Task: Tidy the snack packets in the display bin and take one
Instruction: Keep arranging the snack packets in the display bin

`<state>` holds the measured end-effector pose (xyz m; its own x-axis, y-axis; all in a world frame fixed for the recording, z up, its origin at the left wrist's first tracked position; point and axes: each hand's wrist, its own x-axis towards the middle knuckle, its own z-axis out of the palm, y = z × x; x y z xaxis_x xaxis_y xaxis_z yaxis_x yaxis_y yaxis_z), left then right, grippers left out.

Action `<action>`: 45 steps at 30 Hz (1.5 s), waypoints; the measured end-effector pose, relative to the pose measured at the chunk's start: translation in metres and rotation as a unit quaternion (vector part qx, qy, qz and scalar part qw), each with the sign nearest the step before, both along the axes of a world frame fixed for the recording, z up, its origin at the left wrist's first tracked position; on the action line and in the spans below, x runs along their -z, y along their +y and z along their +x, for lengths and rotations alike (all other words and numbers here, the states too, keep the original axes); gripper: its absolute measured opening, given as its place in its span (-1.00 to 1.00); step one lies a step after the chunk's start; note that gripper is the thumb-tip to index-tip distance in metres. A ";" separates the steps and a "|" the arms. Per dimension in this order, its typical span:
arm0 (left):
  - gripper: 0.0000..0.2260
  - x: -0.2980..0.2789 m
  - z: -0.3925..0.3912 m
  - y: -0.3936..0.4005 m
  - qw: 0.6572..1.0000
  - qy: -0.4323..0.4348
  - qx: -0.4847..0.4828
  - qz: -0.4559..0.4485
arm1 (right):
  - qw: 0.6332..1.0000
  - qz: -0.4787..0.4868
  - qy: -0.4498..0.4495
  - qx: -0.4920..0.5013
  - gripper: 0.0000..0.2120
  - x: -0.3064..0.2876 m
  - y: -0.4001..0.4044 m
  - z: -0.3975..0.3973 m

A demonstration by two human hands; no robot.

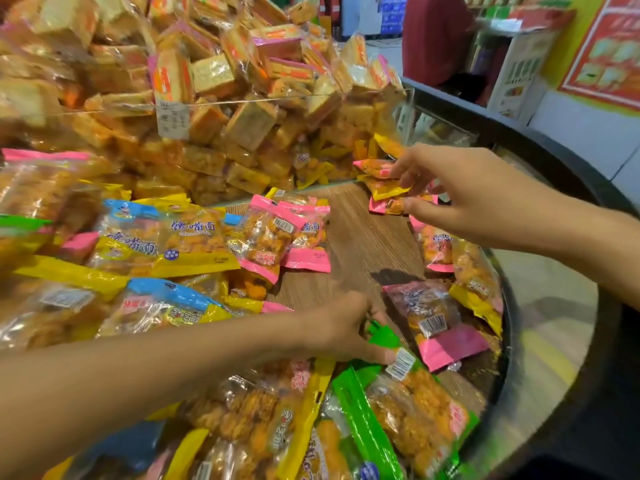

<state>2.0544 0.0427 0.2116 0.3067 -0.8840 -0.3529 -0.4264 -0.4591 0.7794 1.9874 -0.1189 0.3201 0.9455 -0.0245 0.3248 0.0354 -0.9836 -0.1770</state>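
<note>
Snack packets fill a round display bin (540, 161) with a wood-grain floor bare in the middle; they lie heaped at left, near and along the right rim. Packets look light, crinkly film, slick, contents crumbly puffed bits, so likely easy to crush if squeezed mid-body; best hold is probably the flat sealed end strip. Left hand (349, 327) at near centre, fingers curled onto the green end of a green-edged packet (408, 407), pinching it. Right hand (453, 192) far right, fingertips pinching a yellow-edged packet (386, 192) off the small far-right cluster. Between the hands a pink-edged packet (434, 323) lies loose on the bare floor, barcode up. Counts: two hands, one bin; packets too many and too overlapped to count, dozens by judgement; colours seen are pink, yellow, blue, green edges. Behind a clear divider (242, 102) with a price tag (173, 121) sits a tall heap of square wrapped cakes (214, 74), also uncountable. Motion blur at the left edge.
</note>
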 end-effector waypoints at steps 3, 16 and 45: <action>-0.74 -0.003 0.000 0.002 0.999 0.031 -0.037 0.003 | 1.000 0.000 0.002 0.003 -0.71 0.000 0.000 0.000; -0.81 -0.037 0.013 0.011 0.986 0.048 -0.100 -0.128 | 0.998 0.047 0.006 0.032 -0.70 0.001 -0.004 0.000; -0.87 -0.170 0.022 0.149 0.778 0.002 -0.460 -0.428 | 0.784 0.615 -0.003 -0.089 -0.67 -0.052 0.143 0.053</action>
